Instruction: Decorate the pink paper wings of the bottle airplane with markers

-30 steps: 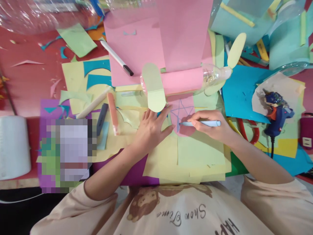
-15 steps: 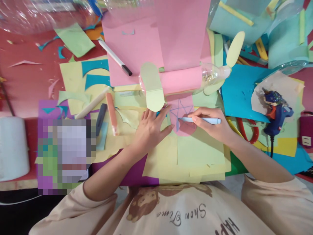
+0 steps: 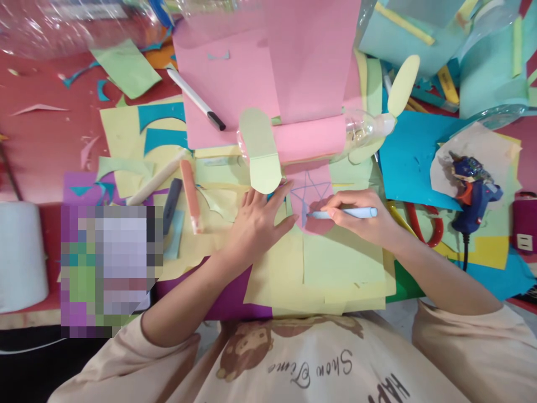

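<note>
Paper [image 3: 318, 225], pink, with blue star [image 3: 310, 193]

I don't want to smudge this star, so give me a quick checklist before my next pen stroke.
1. Blue marker in right hand: ok.
2. Marker tip over the pink paper: ok.
3. Left hand at the paper's left edge: ok; how firmly it presses, cannot tell.
4. Star fully outlined: cannot tell, right hand and marker cover part.
5. Space above the paper free: not ok, the pink-wrapped bottle lies there.
</note>
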Tool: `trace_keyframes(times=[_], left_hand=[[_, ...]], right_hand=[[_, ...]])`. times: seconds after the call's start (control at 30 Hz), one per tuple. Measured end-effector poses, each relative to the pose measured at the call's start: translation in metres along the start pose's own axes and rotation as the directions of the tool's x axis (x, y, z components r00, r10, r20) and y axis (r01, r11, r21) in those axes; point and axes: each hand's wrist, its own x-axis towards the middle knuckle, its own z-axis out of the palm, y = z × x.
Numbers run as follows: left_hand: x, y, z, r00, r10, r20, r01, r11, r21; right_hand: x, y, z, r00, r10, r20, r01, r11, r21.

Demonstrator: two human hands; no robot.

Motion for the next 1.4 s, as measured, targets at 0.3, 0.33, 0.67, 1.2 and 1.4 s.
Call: trace_keyframes(times=[0.3,0.33,0.67,1.2,1.4], left_hand=[[0.0002,0.0011,-0.0019,1.0,-0.015,0.019,0.015,1.0,0.002],[0.0002,0.0011,-0.002,1.0,-0.017,0.017,0.017,1.0,0.005],[0.0006,0.0017,-0.0031,1.0,-0.019,0.024,0.019,1.0,0.005],[0.0,0.0011,-0.0021,1.0,-0.018,0.022,0.018,1.0,0.01],[-0.0002,0.0,-0.0018,1.0,-0.013,0.016,0.013,1.0,0.005]], right_hand=[[0.0008,-0.0027,-0.0008,0.997,0.046,0.058,-0.046,0.999,-0.002],[0.0012,-0.0027,-0.001,0.997,0.054,0.051,-0.055,0.998,0.007],[0.0035,0.0032,-0.0011,0.991,0.04,-0.129,-0.035,0.998,0.045],[0.0027,-0.0012,-0.0016,0.998,0.057,-0.008,-0.057,0.997,0.045],[0.0011,0.0011,-0.0022,0.997,0.08,0.022,-0.08,0.996,0.024]])
